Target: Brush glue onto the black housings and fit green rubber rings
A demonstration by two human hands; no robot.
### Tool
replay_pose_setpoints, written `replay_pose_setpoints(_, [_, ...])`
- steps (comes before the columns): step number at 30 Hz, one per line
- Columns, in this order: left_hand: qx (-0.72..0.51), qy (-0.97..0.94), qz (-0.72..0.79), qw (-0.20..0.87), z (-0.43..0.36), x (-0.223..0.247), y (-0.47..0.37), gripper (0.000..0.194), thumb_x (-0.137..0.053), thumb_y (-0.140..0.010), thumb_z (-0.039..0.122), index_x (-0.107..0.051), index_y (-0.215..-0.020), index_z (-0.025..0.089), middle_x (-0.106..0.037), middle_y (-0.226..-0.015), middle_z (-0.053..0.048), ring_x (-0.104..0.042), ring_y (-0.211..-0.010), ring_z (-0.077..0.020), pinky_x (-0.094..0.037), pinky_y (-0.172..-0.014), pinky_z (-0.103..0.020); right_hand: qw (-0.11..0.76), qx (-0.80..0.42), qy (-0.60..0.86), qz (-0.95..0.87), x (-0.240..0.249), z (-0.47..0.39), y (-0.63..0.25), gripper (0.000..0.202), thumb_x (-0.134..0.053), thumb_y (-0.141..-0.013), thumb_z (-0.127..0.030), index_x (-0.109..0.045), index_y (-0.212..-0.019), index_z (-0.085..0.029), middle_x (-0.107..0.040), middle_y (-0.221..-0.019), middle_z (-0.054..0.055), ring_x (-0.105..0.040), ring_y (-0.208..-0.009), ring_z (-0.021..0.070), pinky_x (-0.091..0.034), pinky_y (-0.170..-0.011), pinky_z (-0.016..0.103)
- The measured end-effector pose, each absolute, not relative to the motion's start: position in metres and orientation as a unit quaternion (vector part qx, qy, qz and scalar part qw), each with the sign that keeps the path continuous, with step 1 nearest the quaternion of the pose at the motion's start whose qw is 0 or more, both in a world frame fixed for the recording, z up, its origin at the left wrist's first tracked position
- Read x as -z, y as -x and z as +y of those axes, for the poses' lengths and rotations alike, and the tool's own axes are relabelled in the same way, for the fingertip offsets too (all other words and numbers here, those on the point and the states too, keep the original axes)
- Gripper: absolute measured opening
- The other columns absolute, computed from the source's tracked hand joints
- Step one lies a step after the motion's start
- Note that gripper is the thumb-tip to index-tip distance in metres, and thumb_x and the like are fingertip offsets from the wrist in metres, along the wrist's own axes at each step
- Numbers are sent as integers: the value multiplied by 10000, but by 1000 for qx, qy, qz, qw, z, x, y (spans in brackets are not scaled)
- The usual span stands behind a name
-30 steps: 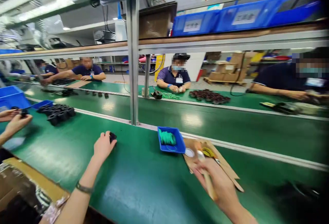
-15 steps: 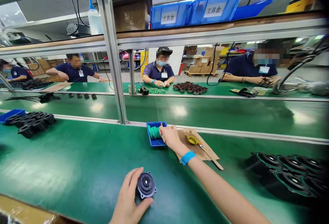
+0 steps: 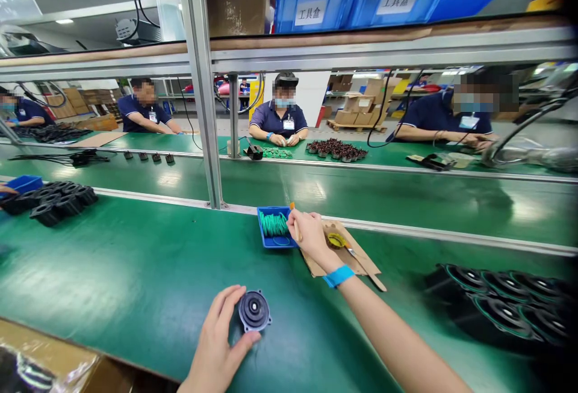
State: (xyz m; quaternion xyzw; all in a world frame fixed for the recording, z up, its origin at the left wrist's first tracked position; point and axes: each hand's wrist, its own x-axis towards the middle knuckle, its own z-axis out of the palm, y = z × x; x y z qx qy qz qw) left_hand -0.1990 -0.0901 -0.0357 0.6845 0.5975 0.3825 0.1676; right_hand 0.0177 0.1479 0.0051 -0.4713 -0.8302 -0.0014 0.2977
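My left hand (image 3: 226,327) grips a round black part (image 3: 254,310) with a pale flange and stepped rings, low in the middle of the green table. My right hand (image 3: 309,233), a blue band at its wrist, is closed around a thin wooden stick (image 3: 297,229) with an orange tip. It is at the right edge of a blue tray (image 3: 276,244) that holds green rings (image 3: 272,223). Just right of that hand, a yellow-rimmed dish (image 3: 335,240) and a brush (image 3: 351,251) rest on brown cardboard (image 3: 316,265).
Black housings with green rings (image 3: 506,303) stand at the right. More black parts (image 3: 65,203) lie at the left by a blue bin (image 3: 24,184), where another person's fingers show. A metal post (image 3: 203,92) rises beyond the table; several people sit across the line.
My right hand has shifted slightly right from over the tray's rings, with the stick in it. My left hand still holds the black part. The whole view has shifted a little.
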Motion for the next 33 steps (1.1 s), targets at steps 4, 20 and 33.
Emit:
replay_pose_setpoints(4, [-395,-673,601,171,-90,30,199,504,-674,-848,339,-543,-1328,260,-592,-1340,-127,-595,-1234,-289,-531,-1013,-433,353,-24,472,-807,-17,143,-23,83,-455,-773,-139,-477,-737,-211,-597,-649,24,-548,-592,190,-330,-617,293])
replay_pose_setpoints(20, [-476,-635,575,198,-94,42,189,632,-741,-795,411,-486,-1337,209,-630,-1273,-145,-648,-1144,-291,-554,-974,-462,307,-290,297,-856,-20,12,7,168,-513,-906,-234,-422,-765,-225,-620,-749,7,-577,-640,150,-429,-595,257])
replay_pose_setpoints(33, [-401,-709,567,121,-86,31,196,494,-714,-821,428,-573,-1250,226,-621,-1271,-141,-633,-1167,-284,-558,-977,-441,321,-285,174,-886,1,11,-1,301,-674,-867,-432,-450,-843,-232,-707,-1021,61,-606,-958,223,-389,-925,412])
